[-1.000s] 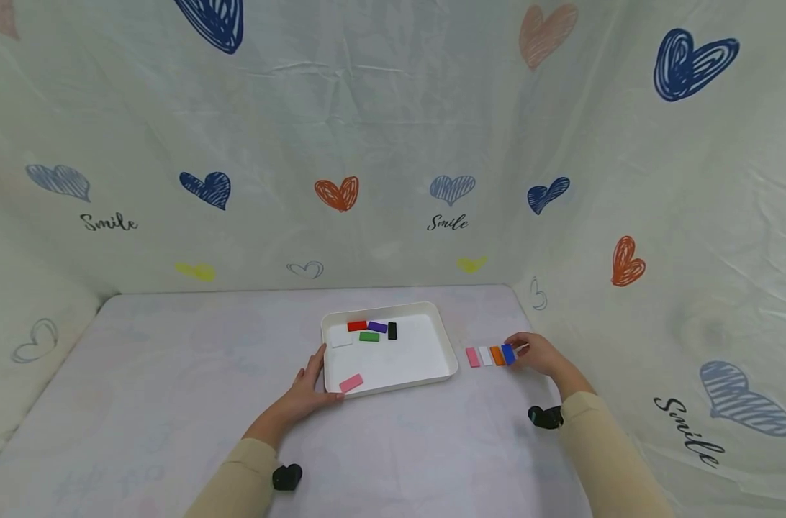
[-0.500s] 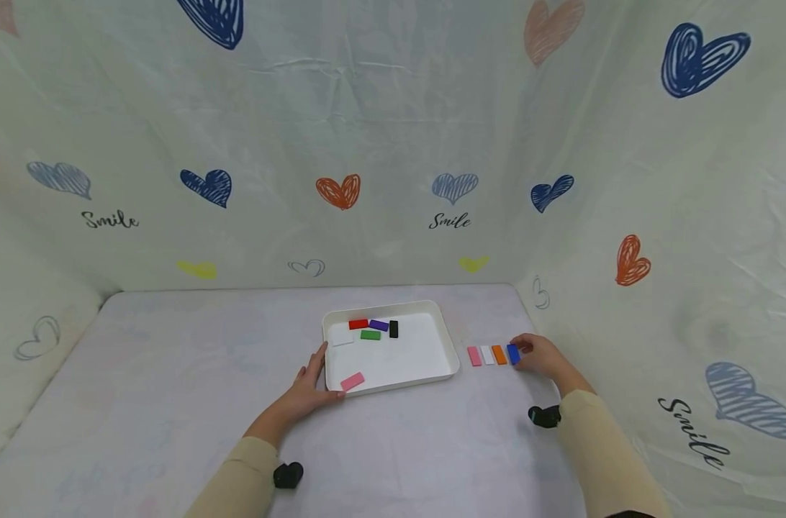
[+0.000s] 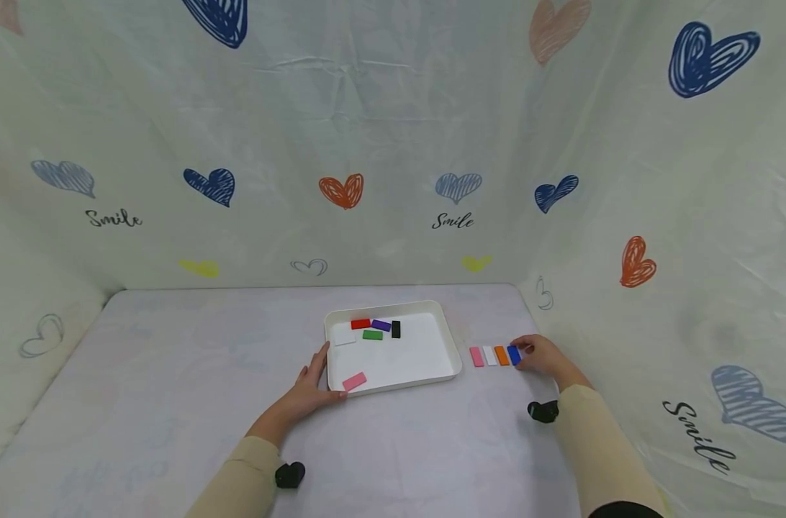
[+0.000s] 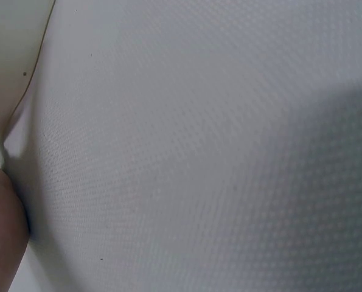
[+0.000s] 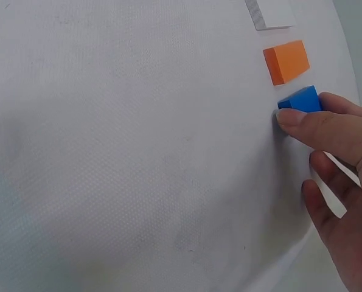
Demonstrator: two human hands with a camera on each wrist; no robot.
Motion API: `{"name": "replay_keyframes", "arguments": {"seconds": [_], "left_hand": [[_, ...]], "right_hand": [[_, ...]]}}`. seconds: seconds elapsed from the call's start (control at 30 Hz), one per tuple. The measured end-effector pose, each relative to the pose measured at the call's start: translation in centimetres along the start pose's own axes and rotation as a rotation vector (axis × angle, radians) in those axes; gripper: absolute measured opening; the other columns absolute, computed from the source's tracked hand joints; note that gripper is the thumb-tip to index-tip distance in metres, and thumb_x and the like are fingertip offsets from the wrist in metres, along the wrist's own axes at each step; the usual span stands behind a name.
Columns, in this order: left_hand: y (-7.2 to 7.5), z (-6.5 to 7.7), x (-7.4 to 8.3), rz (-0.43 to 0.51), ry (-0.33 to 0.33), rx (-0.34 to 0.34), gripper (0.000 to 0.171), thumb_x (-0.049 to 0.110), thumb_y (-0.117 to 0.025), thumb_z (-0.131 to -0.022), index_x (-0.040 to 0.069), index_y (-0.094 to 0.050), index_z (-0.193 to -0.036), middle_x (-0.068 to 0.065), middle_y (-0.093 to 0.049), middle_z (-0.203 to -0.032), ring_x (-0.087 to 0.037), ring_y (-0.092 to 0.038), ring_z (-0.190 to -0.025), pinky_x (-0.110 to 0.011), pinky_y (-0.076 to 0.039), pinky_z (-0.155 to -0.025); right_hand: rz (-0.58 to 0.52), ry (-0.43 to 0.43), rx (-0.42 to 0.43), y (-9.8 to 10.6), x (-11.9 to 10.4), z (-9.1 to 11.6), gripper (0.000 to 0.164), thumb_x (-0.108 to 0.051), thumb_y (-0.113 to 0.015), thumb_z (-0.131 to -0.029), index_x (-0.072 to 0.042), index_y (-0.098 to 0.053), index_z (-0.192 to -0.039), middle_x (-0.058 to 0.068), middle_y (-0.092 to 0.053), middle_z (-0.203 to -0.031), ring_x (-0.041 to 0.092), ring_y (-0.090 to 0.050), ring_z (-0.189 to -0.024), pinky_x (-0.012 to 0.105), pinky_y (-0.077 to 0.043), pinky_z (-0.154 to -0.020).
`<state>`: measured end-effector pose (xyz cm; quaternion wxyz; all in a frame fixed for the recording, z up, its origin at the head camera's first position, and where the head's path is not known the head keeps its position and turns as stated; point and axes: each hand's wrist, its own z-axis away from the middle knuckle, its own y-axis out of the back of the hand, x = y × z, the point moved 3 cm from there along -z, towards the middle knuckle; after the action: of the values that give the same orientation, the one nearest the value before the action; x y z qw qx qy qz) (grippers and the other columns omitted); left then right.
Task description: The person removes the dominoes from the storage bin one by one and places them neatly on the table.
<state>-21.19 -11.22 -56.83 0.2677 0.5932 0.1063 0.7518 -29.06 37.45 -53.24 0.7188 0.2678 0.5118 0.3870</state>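
Fingers (image 5: 339, 104), blue block (image 5: 303, 100) between them.

Pale surface (image 3: 173, 388), on it a tray (image 3: 412, 352), to the right a row of pink block (image 3: 476, 357), white block (image 3: 489, 356), orange block (image 3: 501, 355), blue block (image 3: 513, 355), left to right.

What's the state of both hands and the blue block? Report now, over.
Right hand pinching blue block, right end of row. Left hand at near left corner of white tray. Nearest neighbour: orange block, slight gap between.

Pale heart-patterned cloth walls (image 3: 393, 137), whitish table (image 3: 199, 352)
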Motion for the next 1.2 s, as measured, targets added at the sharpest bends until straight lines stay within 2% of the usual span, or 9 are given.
{"name": "replay_keyframes", "arguments": {"seconds": [0.63, 0.8, 1.2], "left_hand": [[-0.12, 0.17, 0.32, -0.01, 0.012, 0.0, 0.112, 0.031, -0.082, -0.078, 0.024, -0.004, -0.158, -0.015, -0.012, -0.162, -0.043, 0.004, -0.145, -0.071, -0.007, -0.108], [-0.08, 0.04, 0.45, -0.001, 0.0, -0.001, 0.112, 0.03, -0.082, -0.077, 0.023, -0.004, -0.158, -0.015, -0.013, -0.161, -0.041, 0.004, -0.146, -0.067, -0.003, -0.111], [0.07, 0.22, 0.39, -0.02, 0.026, 0.001, 0.113, 0.034, -0.082, -0.077, 0.023, -0.004, -0.158, -0.014, -0.012, -0.162, -0.044, 0.004, -0.145, -0.071, -0.008, -0.107]], "right_hand": [[-0.045, -0.027, -0.034, 0.75, 0.57, -0.71, 0.049, 0.0, -0.078, -0.078, -0.002, -0.062, -0.124, 0.021, -0.054, -0.119, 0.037, -0.047, -0.107, 0.055, -0.042, -0.1], [-0.035, -0.024, -0.028, 0.76, 0.42, -0.49, 0.048, 0.001, -0.077, -0.079, -0.001, -0.062, -0.124, 0.022, -0.053, -0.119, 0.038, -0.046, -0.106, 0.054, -0.043, -0.1], [-0.056, -0.032, -0.02, 0.67, -0.39, -0.52, 0.048, -0.001, -0.076, -0.081, -0.003, -0.06, -0.127, 0.022, -0.053, -0.122, 0.037, -0.047, -0.107, 0.051, -0.045, -0.098]]}}
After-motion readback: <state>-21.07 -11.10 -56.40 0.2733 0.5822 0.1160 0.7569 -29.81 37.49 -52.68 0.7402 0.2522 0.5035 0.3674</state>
